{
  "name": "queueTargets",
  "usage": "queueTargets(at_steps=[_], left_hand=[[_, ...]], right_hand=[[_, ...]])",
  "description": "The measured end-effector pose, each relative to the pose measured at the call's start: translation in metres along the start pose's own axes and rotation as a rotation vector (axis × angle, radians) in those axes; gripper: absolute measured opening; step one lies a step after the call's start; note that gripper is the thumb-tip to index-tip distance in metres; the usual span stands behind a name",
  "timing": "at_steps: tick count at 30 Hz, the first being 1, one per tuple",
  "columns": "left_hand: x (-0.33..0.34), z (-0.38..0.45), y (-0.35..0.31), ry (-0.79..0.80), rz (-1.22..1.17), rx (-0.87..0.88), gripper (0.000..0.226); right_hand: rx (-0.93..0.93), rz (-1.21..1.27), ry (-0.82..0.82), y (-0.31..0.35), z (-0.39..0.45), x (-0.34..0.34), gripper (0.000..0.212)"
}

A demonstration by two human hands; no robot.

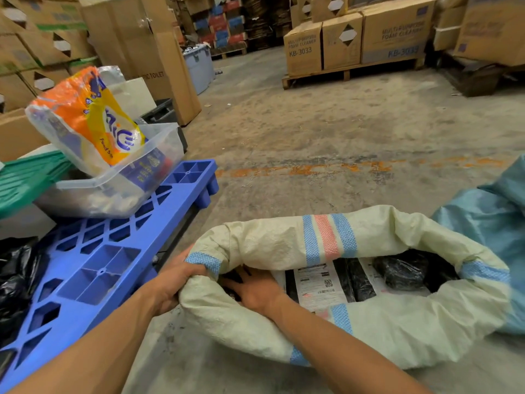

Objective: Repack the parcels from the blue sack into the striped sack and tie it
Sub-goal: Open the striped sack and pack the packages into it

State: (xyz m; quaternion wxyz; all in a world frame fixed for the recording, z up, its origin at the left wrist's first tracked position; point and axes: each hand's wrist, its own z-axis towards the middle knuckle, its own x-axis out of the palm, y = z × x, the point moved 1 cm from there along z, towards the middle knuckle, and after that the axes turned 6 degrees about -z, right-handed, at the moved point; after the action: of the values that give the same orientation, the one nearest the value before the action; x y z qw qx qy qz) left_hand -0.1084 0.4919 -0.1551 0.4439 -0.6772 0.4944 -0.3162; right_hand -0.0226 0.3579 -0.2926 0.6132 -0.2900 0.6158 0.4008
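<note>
The striped sack (284,240), pale cream with blue and pink bands, lies open on the concrete floor in front of me. Inside it are black parcels (403,270) and a parcel with a white shipping label (318,284). My left hand (170,282) grips the rolled rim of the sack at its left side. My right hand (255,288) reaches into the mouth with fingers spread flat over the dark parcels at the left end. The blue sack (491,223) lies crumpled against the striped sack's right side.
A blue plastic pallet (93,268) lies at my left, bearing a clear tub (113,189) with an orange and yellow packet. Black bags (17,274) sit at far left. Cartons on a wooden pallet (352,72) stand across the bare floor.
</note>
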Motion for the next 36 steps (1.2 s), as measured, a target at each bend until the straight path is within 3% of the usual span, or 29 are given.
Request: queueTargets(at_steps=[2,5,11,16,18,22,25,27,30,33,36], left_hand=[[-0.001,0.004,-0.001,0.001,0.018,0.012,0.087],[-0.006,0.006,-0.001,-0.009,0.015,0.02,0.087],[-0.011,0.0,-0.001,0.006,0.071,0.023,0.091],[0.007,-0.011,-0.001,-0.008,0.169,0.045,0.09],[0.015,-0.013,-0.001,-0.02,0.266,0.093,0.094],[0.027,-0.011,-0.007,-0.108,0.518,0.174,0.129],[0.048,-0.016,-0.009,-0.255,0.792,0.239,0.132],[0.07,-0.021,-0.01,-0.334,0.981,0.333,0.121],[0.113,-0.029,-0.006,-0.293,1.153,0.592,0.083],[0.172,-0.045,0.006,-0.103,1.279,0.858,0.042],[0.239,-0.068,0.018,0.281,1.235,0.821,0.025]], right_hand=[[0.005,-0.045,0.04,0.0,0.0,-0.006,0.072],[-0.015,-0.034,0.108,-0.008,0.001,-0.009,0.052],[-0.038,-0.039,0.158,-0.012,0.002,-0.009,0.06],[-0.011,0.397,0.249,-0.029,-0.025,-0.05,0.058],[0.005,0.42,0.303,-0.034,-0.039,-0.065,0.054],[-0.026,0.422,0.312,-0.037,-0.074,-0.106,0.054],[-0.051,0.384,0.294,-0.05,-0.104,-0.138,0.054],[-0.038,0.374,0.296,-0.064,-0.13,-0.156,0.053],[-0.025,0.362,0.218,-0.094,-0.179,-0.184,0.044],[0.034,0.337,0.143,-0.122,-0.232,-0.207,0.035],[0.082,0.327,0.104,-0.146,-0.29,-0.216,0.026]])
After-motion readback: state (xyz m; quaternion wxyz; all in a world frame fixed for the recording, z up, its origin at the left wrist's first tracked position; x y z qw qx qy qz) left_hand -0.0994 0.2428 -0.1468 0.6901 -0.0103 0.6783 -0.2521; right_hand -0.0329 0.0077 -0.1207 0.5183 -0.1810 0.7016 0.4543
